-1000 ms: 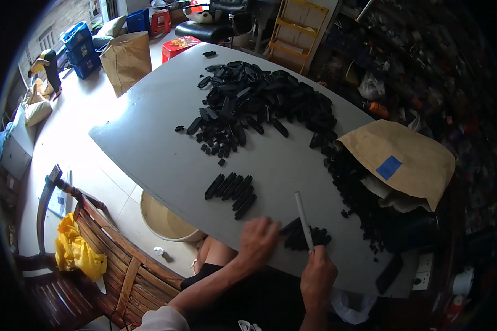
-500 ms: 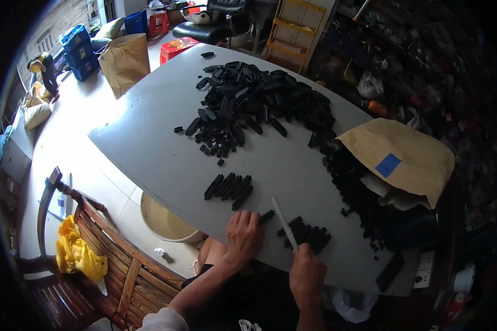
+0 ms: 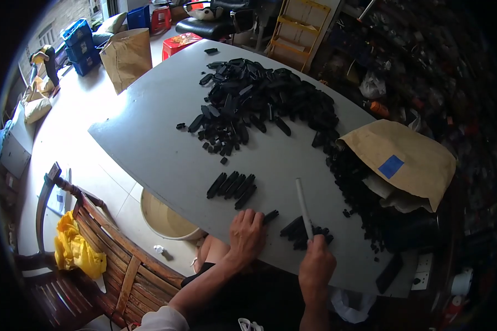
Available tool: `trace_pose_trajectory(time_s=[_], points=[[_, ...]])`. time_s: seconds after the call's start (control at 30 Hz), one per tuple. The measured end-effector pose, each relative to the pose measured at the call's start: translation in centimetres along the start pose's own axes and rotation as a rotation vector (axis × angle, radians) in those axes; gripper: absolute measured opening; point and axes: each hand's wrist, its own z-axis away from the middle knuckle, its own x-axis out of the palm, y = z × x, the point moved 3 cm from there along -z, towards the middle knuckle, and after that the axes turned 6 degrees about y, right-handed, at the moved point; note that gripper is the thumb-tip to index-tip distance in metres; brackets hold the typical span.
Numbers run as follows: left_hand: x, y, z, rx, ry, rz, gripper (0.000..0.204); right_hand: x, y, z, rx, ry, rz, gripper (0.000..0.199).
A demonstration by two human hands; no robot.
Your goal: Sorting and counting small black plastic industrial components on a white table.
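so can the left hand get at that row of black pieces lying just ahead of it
Probably yes. The left hand lies flat on the grey table, and only bare tabletop shows between its fingertips and the row of black pieces.

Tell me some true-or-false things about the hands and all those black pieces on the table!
1. The right hand holds a white stick. True.
2. The left hand is lifted high above the grey table. False: it rests flat on the table edge.
3. A brown paper bag lies at the table's right side. True.
4. The big heap of black pieces sits right under the hands. False: it lies at the far end.
5. A small row of black pieces lies beyond the left hand. True.
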Motion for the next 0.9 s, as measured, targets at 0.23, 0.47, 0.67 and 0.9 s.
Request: trace_pose_trajectory(time_s=[0.23, 0.47, 0.67, 0.9], points=[[0.4, 1.9, -0.2, 0.123, -0.005, 0.112, 0.038, -0.4, 0.7, 1.1, 0.004, 0.009, -0.007, 0.008], [-2.3, -2.5, -3.1, -0.125, 0.125, -0.216, 0.031, 0.2, 0.5, 1.6, -0.053, -0.007, -0.053, 0.01], [-1.7, -1.5, -0.9, -0.062, 0.064, -0.044, 0.024, 1.7, -0.2, 1.3, -0.139, -0.087, -0.003, 0.013], [-1.3, -1.1, -0.7, -0.026, 0.055, 0.023, 0.022, 0.3, -2.8, 0.8, -0.15, 0.204, -0.112, 0.01]])
